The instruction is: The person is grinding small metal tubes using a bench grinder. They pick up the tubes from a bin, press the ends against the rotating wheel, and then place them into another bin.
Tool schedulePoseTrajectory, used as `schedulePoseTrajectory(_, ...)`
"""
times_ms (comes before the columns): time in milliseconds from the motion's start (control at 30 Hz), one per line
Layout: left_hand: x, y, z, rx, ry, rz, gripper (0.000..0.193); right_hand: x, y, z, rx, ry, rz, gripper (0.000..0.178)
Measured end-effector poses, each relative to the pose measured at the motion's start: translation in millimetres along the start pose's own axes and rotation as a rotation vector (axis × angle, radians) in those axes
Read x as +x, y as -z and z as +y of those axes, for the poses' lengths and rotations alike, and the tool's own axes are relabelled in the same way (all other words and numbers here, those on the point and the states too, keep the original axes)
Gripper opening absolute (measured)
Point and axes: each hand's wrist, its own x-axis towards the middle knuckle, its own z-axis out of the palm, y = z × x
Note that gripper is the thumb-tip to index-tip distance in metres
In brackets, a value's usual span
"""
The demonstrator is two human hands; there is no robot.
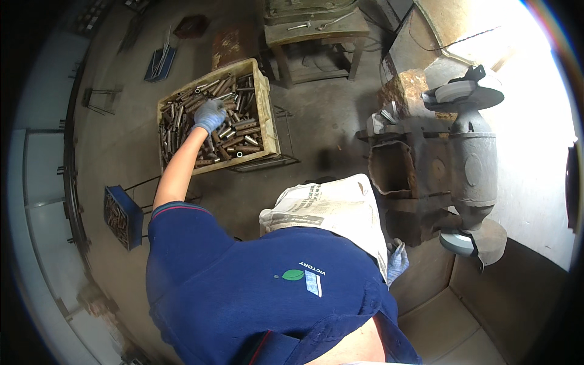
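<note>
My left hand (210,116), in a blue-grey work glove, reaches into a yellowish plastic crate (266,109). It rests among short metal tubes (246,131), some brown and rusty, others shiny, heaped in the crate. Its fingertips bend down into the heap, so whether they grip a tube is hidden. Beside the apron (328,204), at my right side, hangs my right hand (397,263) in a similar glove. Its fingers are loosely bent and a little apart, with nothing seen in them.
A bench grinder (474,164) with wheels at both ends stands at the right, beside a rusty metal box (391,167). A blue bin (123,218) of small parts stands at the left. Wrenches (333,23) lie on a metal table (292,35) at the back.
</note>
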Motion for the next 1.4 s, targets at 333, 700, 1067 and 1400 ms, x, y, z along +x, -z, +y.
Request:
schedulePoseTrajectory(333,-79.1,28.1,279.6,-1.009,-0.734,-0.600,0.024,-9.8,-48.2,-100.6,-0.143,0.728,-0.267,0.038)
schedulePoseTrajectory(700,-204.6,-50.6,433.1,-0.995,-0.950,-1.388,0.027,-25.2,-22.8,-87.2,-0.334,0.809,0.266,0.031)
schedulePoseTrajectory(1067,-238.1,-86.7,469.2,-0.806,-1.067,-1.440,0.026,-32.4,3.9,-48.1,-0.089,0.629,0.417,0.019)
schedulePoseTrajectory(1400,-243.6,-117.4,472.3,-1.007,-0.970,-1.263,0.017,-14.2,13.1,-30.6,0.050,0.716,0.475,0.023)
